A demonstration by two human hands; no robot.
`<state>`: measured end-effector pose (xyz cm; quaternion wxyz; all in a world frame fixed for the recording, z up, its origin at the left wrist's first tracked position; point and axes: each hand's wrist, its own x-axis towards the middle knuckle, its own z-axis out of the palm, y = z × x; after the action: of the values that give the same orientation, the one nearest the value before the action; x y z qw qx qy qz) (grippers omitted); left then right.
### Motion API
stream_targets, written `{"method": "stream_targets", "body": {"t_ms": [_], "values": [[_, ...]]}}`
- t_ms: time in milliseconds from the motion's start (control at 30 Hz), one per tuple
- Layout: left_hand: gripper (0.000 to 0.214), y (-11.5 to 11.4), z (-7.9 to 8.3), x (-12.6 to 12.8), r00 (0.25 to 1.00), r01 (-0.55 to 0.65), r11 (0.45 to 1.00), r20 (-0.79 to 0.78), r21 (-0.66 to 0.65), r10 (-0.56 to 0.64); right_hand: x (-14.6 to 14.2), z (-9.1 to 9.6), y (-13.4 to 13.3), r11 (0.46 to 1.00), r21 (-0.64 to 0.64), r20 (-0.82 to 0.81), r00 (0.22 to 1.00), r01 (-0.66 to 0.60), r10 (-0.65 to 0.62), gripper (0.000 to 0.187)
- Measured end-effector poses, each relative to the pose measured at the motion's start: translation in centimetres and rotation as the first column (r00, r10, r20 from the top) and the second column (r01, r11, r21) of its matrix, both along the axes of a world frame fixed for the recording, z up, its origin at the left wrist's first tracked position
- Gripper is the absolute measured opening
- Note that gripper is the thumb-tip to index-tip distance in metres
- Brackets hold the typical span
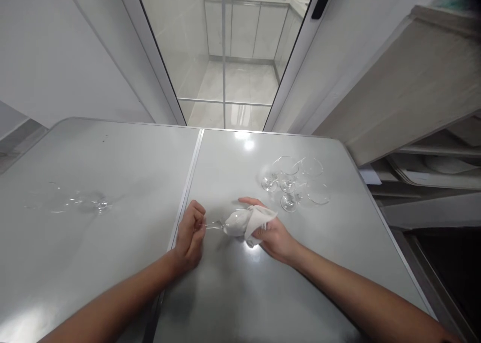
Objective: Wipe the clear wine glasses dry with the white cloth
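One wine glass (233,224) points sideways at the dial's centre, stem gripped in your curled left hand (191,234), a white cloth (258,218) pinched by your right hand (275,239) at its bowl. Beyond, faint glassware (101,203) sits toward nine o'clock, three stemmed glasses (287,184) toward two, a glass door (224,72) at twelve.

At the center of the frame, a person's left hand (191,235) grips a clear stemmed glass (236,224) while the right hand (278,238) holds a white cloth (259,219) at its bowl. Three stemmed glasses (288,184) cluster at center right; pale cabinets (244,27) line the top.
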<state>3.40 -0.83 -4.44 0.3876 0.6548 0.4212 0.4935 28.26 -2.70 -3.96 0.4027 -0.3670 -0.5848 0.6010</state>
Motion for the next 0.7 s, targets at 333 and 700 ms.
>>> {"method": "stream_targets", "body": {"t_ms": [333, 700], "values": [[0.019, 1.3, 1.1, 0.4, 0.953, -0.063, 0.910, 0.245, -0.410, 0.176, 1.7, -0.5, -2.0, 0.676, 0.674, 0.161, 0.833, 0.298, -0.529, 0.061], [0.017, -0.4, 1.5, -0.2, 0.926, 0.374, 0.854, -0.199, 0.362, -0.322, -1.5, 1.7, -1.2, 0.813, 0.543, 0.432, 0.900, -0.208, -0.058, 0.082]]}}
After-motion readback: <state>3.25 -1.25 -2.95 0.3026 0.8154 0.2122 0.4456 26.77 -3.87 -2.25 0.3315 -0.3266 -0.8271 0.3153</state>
